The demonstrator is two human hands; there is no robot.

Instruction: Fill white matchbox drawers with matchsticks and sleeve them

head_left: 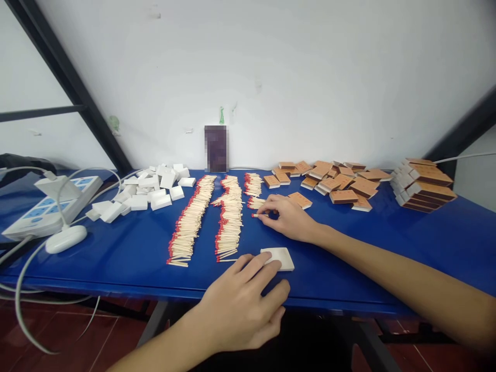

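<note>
Hands apart from each other. A match (254,215) is pinched between thumb and forefinger of the right hand (289,218), red head pointing left. The left hand (246,305) is held lower and nearer, fingers spread and loosely bent; a white tray (284,258) is overlapped at its left rim by two fingertips — whether it's pressed can't be told.

Just beyond the right fingertips: a short row (253,184) of matches, plus a small bunch (254,202). Two long rows are laid out left of the right hand — middle row (230,217) ending close to the left fingers, outer row (189,222) farther left. Spare trays (155,188) are heaped beyond that. Orange boxes (333,182) are scattered behind and right of the right hand, stacked boxes (422,186) well farther right.
</note>
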